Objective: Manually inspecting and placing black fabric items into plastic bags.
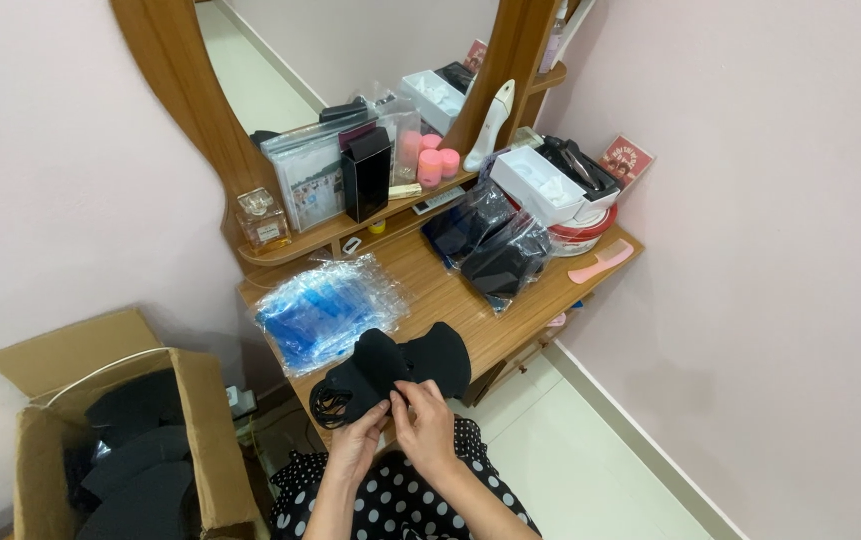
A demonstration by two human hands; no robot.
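Low in the middle of the frame, both hands meet at the near edge of a small wooden bench (pixel 451 300). The left hand (pixel 359 445) and the right hand (pixel 427 425) work on a black face mask (pixel 391 372), which lies on the bench edge just above them. The left fingers (pixel 376 412) are pinched on the mask's lower rim, and the right fingers (pixel 409 395) are closed on the same rim just beside them; a thin ear loop hangs at the mask's left end.

Just above and left of the mask sits a pile of clear blue-tinted plastic bags (pixel 323 310). To the upper right lie bagged black masks (pixel 496 245), with a pink comb (pixel 601 262) near the bench's right corner. In the lower left of the frame, on the floor, an open cardboard box (pixel 201 440) holds more black pieces.
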